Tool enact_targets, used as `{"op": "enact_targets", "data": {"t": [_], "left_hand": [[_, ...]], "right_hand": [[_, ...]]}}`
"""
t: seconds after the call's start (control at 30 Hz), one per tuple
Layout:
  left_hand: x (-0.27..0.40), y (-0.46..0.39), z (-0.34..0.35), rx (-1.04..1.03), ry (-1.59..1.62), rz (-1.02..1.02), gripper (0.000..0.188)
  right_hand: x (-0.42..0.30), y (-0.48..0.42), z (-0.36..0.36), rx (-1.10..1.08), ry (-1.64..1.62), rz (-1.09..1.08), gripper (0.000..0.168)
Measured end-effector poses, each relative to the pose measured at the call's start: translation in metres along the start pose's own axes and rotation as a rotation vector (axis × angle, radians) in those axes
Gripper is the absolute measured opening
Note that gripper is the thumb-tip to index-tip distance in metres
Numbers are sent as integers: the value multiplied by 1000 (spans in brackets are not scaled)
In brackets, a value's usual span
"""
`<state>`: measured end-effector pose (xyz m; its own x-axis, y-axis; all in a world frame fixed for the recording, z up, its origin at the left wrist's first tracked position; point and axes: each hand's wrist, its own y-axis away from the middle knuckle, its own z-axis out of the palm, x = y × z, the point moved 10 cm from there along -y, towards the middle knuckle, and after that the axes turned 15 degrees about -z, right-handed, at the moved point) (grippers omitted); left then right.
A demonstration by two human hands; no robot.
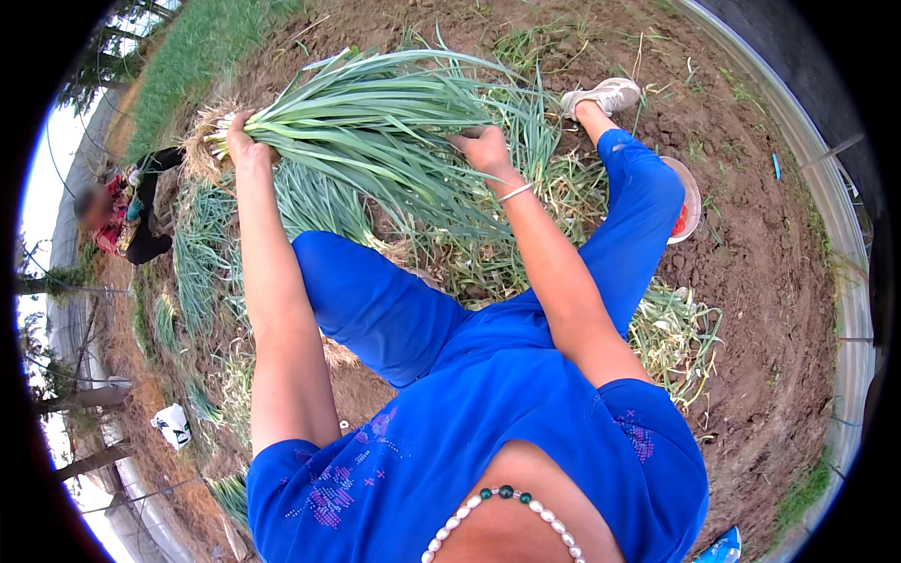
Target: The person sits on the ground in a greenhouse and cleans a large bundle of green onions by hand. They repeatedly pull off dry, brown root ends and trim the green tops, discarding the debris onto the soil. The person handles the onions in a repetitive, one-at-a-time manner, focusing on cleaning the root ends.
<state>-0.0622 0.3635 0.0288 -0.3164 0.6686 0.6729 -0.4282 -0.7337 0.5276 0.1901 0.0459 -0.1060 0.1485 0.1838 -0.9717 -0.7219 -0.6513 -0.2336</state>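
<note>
A large bunch of green leafy stalks, probably scallions or leeks, (380, 130) is held up before me, its pale rooted ends at the left and its leaves fanning right. My left hand (252, 144) grips it just above the dry roots. My right hand (486, 149) touches the leaves at the far side; its fingers are partly hidden, so whether they close on any leaves is unclear. Below the bunch, more green stalks (317, 200) lie on the ground between my arms.
Stripped leaves (669, 338) lie on bare soil near my right leg. A pale bucket (686, 200) with something red inside stands beside that knee. Another person (127, 211) crouches at the far left. More stalks (200, 260) and a white bag (171, 426) lie to the left.
</note>
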Motion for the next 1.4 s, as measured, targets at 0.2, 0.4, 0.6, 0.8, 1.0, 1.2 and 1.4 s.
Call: {"op": "enact_targets", "data": {"t": [0.2,0.4,0.6,0.8,1.0,1.2,1.4], "left_hand": [[2,8,-21,132,100,25,19],[2,23,-25,189,96,64,27],[-7,22,-25,212,71,-3,29],[-15,40,-10,247,76,33,32],[-11,36,-17,234,109,23,29],[-4,22,-26,161,128,47,33],[-4,25,-31,213,185,76,28]], "right_hand": [[74,34,-39,443,-952,482,14],[50,69,-60,-127,-555,412,22],[-22,68,-16,-417,-99,42,46],[-130,64,-22,-96,504,-714,37],[-92,60,-5,-224,281,-445,10],[-14,55,-27,178,-843,161,13],[-85,81,-13,-427,-203,-155,11]]}}
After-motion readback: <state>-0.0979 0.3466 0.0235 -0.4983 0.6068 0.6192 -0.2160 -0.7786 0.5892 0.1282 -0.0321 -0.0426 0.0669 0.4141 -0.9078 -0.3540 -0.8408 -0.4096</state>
